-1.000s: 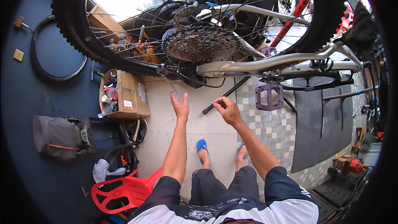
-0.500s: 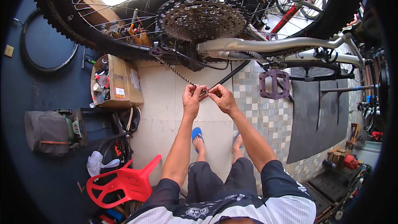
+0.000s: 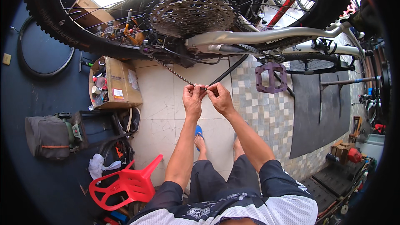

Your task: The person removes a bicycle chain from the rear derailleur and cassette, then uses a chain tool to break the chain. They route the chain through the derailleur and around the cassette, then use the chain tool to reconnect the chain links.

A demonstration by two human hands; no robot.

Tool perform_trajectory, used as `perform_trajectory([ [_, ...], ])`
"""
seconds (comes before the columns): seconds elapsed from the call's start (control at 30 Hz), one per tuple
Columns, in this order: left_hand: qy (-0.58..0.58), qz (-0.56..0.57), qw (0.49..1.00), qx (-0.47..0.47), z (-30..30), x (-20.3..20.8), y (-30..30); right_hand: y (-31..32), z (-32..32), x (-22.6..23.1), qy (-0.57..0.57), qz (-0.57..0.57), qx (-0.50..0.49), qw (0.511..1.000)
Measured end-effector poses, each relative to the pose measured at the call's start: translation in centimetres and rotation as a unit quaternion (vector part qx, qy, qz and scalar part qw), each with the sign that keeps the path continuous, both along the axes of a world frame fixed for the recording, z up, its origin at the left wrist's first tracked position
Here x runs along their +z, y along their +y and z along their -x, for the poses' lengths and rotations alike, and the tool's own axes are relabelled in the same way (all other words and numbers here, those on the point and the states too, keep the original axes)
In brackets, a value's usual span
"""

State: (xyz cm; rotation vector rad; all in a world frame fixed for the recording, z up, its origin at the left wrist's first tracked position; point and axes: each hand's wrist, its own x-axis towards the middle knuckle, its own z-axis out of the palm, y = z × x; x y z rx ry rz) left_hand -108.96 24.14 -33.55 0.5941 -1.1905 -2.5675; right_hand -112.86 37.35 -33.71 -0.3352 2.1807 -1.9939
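A bicycle chain point(image 3: 173, 72) slants down from the rear derailleur point(image 3: 148, 49) to my two hands, which meet in front of the bike. My left hand point(image 3: 193, 103) pinches the chain near its lower end, fingers closed. Close beside it, my right hand point(image 3: 220, 100) is closed too, its thumb and fingertips pinching at the chain's end. What lies right between the fingertips is small and partly hidden. Above the hands is the rear wheel's large cassette point(image 3: 189, 16), with the silver frame point(image 3: 258, 36) to its right. A purple flat pedal point(image 3: 271, 77) hangs to the right of my hands.
A cardboard box point(image 3: 125, 82) of odds and ends stands at left, a red plastic chair point(image 3: 135, 185) below it. The fat rear tyre point(image 3: 54, 25) arches overhead. A black mat point(image 3: 318, 121) lies on the right, and tools and boxes line the far right edge.
The bike sits slightly further left and higher in the picture. My hands stay together at the chain's end, with the right fingers raised a little and shifted.
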Motion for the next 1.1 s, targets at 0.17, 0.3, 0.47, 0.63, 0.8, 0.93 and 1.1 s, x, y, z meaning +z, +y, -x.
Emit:
perform_trajectory([
  [0.17, 0.028, -0.003, 0.999, 0.016, 0.0, -0.5, 0.8, -0.3, -0.8, 0.1, 0.03, -0.035, -0.027, 0.999],
  [0.3, 0.009, 0.037, 0.999, 0.011, 0.1, -0.6, 0.6, -0.2, -0.7, -0.2, 0.128, -0.097, -0.025, 0.987],
  [0.47, -0.016, 0.106, 0.994, 0.029, 0.5, -0.6, 1.0, 0.2, 0.2, -0.2, 0.209, -0.165, -0.007, 0.964],
  [0.63, -0.009, 0.046, 0.998, -0.03, 1.0, -0.7, -0.1, 0.0, 1.0, -0.2, 0.026, -0.039, 0.003, 0.999],
  [0.8, 0.0, 0.037, 0.996, -0.079, 1.5, -1.3, -0.5, 0.6, 2.1, -1.6, -0.053, 0.038, 0.029, 0.997],
  [0.93, -0.03, 0.137, 0.986, -0.088, 1.6, -3.4, -3.2, 4.0, 3.4, -3.1, -0.093, -0.076, 0.057, 0.991],
  [1.1, -0.101, 0.218, 0.969, -0.062, 2.4, -5.1, -7.5, 17.8, 7.5, -10.1, -0.08, -0.171, -0.164, 0.968],
])
